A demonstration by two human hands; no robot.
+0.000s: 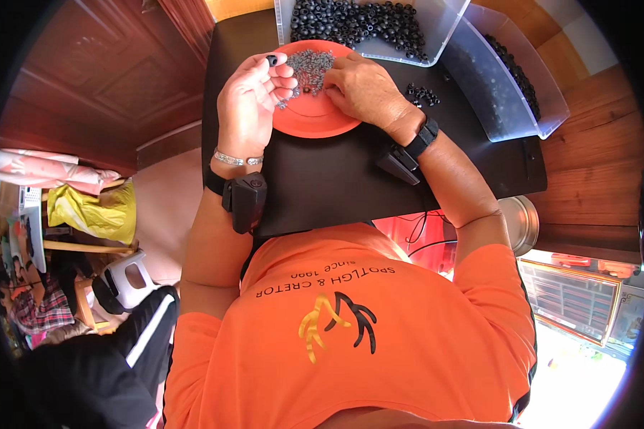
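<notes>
My left hand [250, 96], palm turned up over the left rim of a round orange-red plate [308, 127], holds a small black hollow round part [272, 61] between thumb and forefinger. Its other fingers are half curled. On the plate lies a heap of tiny grey metal-looking pieces [309, 68], with a few strays near my left fingertips. My right hand [365, 86] reaches over the plate's right side, its fingers bent down and drawn together at the heap's edge. Whatever is between those fingertips is hidden.
Behind the plate, a clear plastic bin [358, 28] holds many black round parts. A second clear bin [504, 79] with black parts stands at the right. Between it and my right hand lies a small pile of black pieces [422, 94] on the dark table [322, 186]. Another person [43, 307] appears at the left.
</notes>
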